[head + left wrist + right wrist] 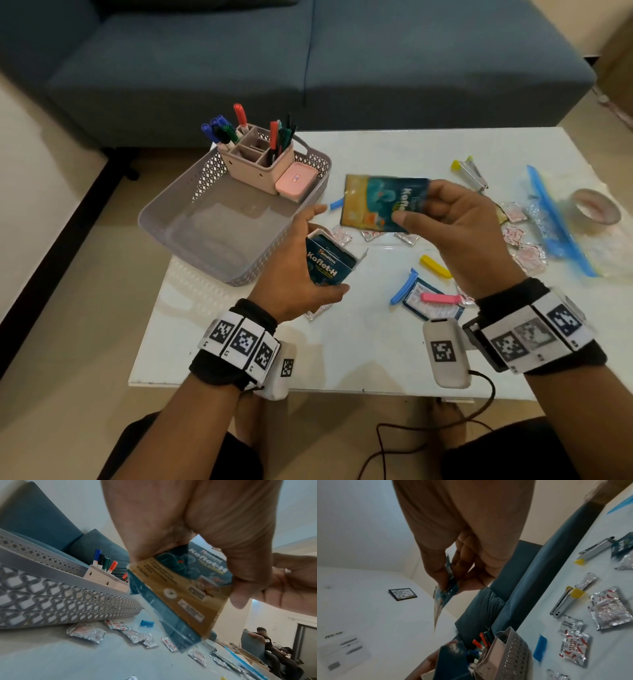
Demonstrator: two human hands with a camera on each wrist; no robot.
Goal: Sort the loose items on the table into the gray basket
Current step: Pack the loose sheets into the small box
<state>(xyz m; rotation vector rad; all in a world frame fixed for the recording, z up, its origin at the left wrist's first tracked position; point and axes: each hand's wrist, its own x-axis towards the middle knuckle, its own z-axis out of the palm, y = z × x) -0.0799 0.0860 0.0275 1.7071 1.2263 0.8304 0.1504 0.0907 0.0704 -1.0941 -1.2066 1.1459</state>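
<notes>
My left hand (330, 248) grips a dark blue Koflet-H box (325, 267) with its top flap open, above the table beside the gray basket (171, 188). The left wrist view shows the box (180, 595) tilted in my fingers. My right hand (414, 202) pinches a blue and orange Koflet sachet (370, 202) by its end, in the air just right of the box. In the right wrist view the sachet (448, 592) hangs edge-on from my fingers. The basket holds a beige pen organizer (260, 161) and a pink case (296, 180); its front half is bare.
Loose on the white table (342, 342) lie foil packets (513, 233), yellow (435, 266), blue (404, 286) and pink (438, 297) clips, a stapler (471, 173), a zip bag (561, 219) and a tape roll (596, 205). A blue sofa (308, 61) stands behind.
</notes>
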